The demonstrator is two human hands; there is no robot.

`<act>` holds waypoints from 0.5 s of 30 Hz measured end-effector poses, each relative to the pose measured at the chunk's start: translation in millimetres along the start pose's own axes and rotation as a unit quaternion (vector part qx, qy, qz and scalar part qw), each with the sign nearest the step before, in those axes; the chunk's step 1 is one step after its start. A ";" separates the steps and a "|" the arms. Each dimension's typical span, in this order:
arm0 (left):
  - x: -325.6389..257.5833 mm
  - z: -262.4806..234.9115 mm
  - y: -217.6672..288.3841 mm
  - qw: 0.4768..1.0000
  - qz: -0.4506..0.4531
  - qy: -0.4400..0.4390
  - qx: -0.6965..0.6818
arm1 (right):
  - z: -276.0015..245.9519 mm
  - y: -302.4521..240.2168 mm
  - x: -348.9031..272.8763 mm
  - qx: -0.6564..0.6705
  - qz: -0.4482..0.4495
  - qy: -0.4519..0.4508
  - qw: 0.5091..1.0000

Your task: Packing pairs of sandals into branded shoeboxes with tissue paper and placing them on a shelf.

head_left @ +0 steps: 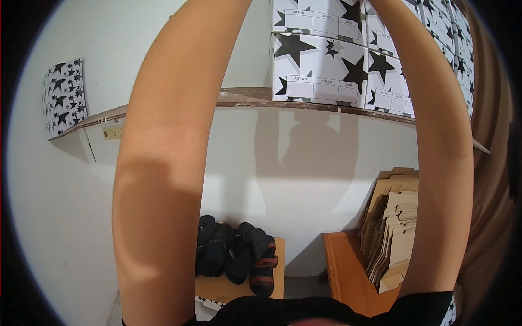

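Observation:
Both of my forearms stretch straight up past the top edge, so neither hand shows and whatever they touch is hidden. My left arm [168, 136] crosses in front of the wall and the shelf. On the right, my right arm [443, 163] passes in front of stacked white cardboard boxes [318, 62] with black stars and label panels. These boxes stand on a wall shelf [247, 98] with a worn brown edge, and the stack runs on beyond the top of the view.
Another star-patterned box [64, 98] sits at the shelf's left end. Below, black sandals [236, 250] lie on a tan board [280, 266]. Flattened brown cardboard [399, 217] leans on a wooden table [342, 261] at right. A brown curtain [492, 190] hangs at far right.

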State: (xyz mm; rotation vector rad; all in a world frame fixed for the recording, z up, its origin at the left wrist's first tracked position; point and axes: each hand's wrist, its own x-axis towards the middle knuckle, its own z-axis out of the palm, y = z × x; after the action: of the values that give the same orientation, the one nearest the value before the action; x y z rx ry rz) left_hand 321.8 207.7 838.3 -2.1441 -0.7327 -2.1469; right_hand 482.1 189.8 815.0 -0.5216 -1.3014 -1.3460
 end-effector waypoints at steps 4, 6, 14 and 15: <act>-10.3 -8.6 3.2 0.975 0.094 0.113 0.166 | -8.5 -8.4 4.5 0.029 0.029 0.015 0.999; -19.9 -10.7 -0.2 0.970 0.117 0.110 0.182 | -9.8 -13.6 2.5 0.037 0.053 0.029 0.998; -91.7 -8.5 -0.6 0.919 0.203 0.133 0.312 | -20.0 -24.6 -15.4 0.047 0.011 0.019 0.999; -97.5 -9.2 -3.0 0.883 0.237 0.161 0.372 | -22.0 -26.9 -16.6 0.049 -0.009 0.023 0.999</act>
State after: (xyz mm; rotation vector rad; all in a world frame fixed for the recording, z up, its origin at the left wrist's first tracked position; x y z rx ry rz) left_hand 317.7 177.2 745.2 -1.3448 -0.7338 -1.5435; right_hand 470.7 170.4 783.7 -0.4107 -1.3298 -1.2955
